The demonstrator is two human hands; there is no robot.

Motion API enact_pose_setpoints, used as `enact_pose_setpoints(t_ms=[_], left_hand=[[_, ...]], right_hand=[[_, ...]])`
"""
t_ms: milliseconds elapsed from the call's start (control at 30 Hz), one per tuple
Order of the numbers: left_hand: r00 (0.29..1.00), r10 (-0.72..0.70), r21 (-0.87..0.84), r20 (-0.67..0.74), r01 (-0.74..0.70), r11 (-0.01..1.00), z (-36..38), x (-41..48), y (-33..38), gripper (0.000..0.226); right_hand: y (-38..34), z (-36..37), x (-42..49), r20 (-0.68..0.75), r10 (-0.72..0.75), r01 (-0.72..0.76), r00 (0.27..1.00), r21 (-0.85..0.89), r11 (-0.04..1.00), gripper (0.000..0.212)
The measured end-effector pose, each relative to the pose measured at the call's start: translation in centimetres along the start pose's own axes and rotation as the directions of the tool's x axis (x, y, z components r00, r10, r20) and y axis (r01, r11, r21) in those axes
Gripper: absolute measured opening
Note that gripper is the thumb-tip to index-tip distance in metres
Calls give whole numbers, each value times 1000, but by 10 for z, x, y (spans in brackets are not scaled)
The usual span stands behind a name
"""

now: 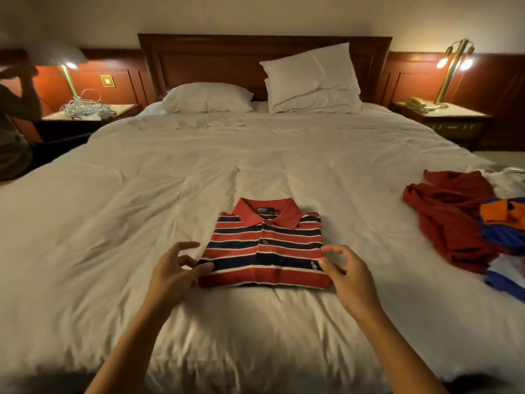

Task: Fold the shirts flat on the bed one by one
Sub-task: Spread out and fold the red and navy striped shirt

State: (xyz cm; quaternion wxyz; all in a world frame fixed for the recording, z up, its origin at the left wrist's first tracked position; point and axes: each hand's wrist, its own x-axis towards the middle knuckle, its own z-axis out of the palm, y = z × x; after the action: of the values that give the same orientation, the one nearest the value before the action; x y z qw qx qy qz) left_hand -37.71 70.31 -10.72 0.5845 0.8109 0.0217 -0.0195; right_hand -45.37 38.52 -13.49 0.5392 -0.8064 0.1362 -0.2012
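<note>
Both hands hang loose and parted at the near corners of the folded striped polo shirt [265, 248]. The left hand [177, 268] has its thumb tip touching the shirt's left edge, and the right hand [345, 273] has its thumb on the right edge. The fingers of each are curved and spread, and neither hand clamps the cloth.

The white bed [113, 223] fills the scene and bears everything else. A dark wooden headboard [216, 61] stands at its far end. Against it, a flat pillow [207, 98] lies on the left and a propped pillow [309, 78] leans on the right.

At the bed's right edge sits a loose heap: a dark red shirt [449, 217], a blue and orange shirt [502, 223] partly over it, and a white garment [508, 180] behind.

The striped shirt lies near the middle, a neat rectangle with its collar at the far side.

The far left nightstand [93, 116] carries tangled white cables [85, 108] and a lit lamp [68, 72]. The far right nightstand [454, 115] carries a telephone [414, 103] and another lit lamp [451, 69].

A second person [14, 123] shows partly at the far left.
</note>
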Motion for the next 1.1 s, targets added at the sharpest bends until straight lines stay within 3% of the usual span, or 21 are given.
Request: enact_pose_setpoints(t_ms=[133, 300, 500, 600, 700, 800, 867, 967, 1033, 1100], left_hand=[[999, -49, 43, 4, 49, 998, -2, -6, -8, 20], [1000, 0, 142, -22, 4, 990, 10, -6, -5, 28], [998, 42, 188, -43, -34, 982, -1, -9, -13, 32], [1000, 26, 317, 9, -28, 948, -6, -14, -15, 31], [994, -58, 433, 94, 12, 901, -9, -11, -9, 31], [976, -122, 481, 180, 21, 876, -12, 3, 8, 33], [983, -55, 518, 174, -44, 854, -4, 20, 20, 35], [983, 82, 548, 163, -160, 821, 31, 60, 40, 53], [971, 95, 522, 219, -199, 829, 65, 91, 48, 50], [978, 45, 516, 202, -146, 844, 92, 114, 40, 44]], right_hand=[[6, 6, -16, -42, 37, -35, 998, 37, 999, 14], [-3, 13, -17, -91, 14, -4, 996, 118, 993, 9], [5, -1, -15, -124, -33, 40, 992, 57, 998, 4], [14, -6, -18, -37, -33, 31, 999, -50, 998, 9], [9, -10, -16, 91, 72, -62, 993, -110, 992, 13], [-5, -10, 1, 114, 148, -119, 983, -225, 967, 16], [-15, 0, 19, 73, 114, -86, 991, -313, 946, 16], [-26, 32, 58, 50, 26, -2, 998, -429, 904, 36], [-23, 56, 83, 143, 77, 18, 987, -571, 821, 53], [-10, 74, 99, 193, 192, -15, 962, -666, 745, 63]])
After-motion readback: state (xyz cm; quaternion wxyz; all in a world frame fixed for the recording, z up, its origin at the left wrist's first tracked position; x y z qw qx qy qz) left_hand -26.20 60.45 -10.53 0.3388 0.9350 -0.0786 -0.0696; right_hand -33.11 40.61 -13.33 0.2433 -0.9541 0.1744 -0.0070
